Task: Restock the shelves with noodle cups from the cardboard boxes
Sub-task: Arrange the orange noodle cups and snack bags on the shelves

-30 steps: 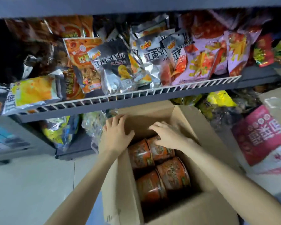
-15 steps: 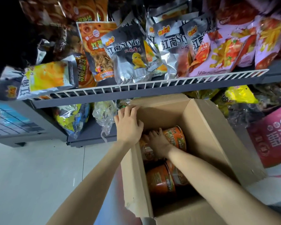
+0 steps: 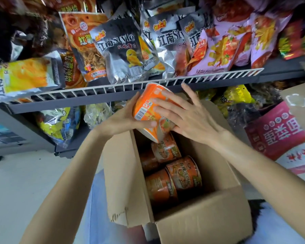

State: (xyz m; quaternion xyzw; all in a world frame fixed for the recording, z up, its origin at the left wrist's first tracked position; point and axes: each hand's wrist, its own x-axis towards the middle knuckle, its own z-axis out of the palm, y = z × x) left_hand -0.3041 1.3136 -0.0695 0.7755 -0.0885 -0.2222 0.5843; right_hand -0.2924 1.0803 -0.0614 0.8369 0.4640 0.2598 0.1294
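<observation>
Above the open cardboard box (image 3: 206, 224), an orange noodle cup (image 3: 152, 110), tilted, wider rim down toward the box, narrow base up toward the white wire rail (image 3: 123, 88) of the shelf. On its left side the left hand (image 3: 123, 118), curled round the cup wall, thumb across the front near the barcode. On its right side the right hand (image 3: 187, 117), fingers nearly straight and spread, laid flat against the cup; no clear curl round it. Inside the box, more noodle cups (image 3: 181, 173), orange lids up, packed close together. Behind the rail, snack bags (image 3: 120, 55) in silver, orange and pink, crowded on the shelf. At right, beside the box, a red package (image 3: 278, 134) with white characters.
</observation>
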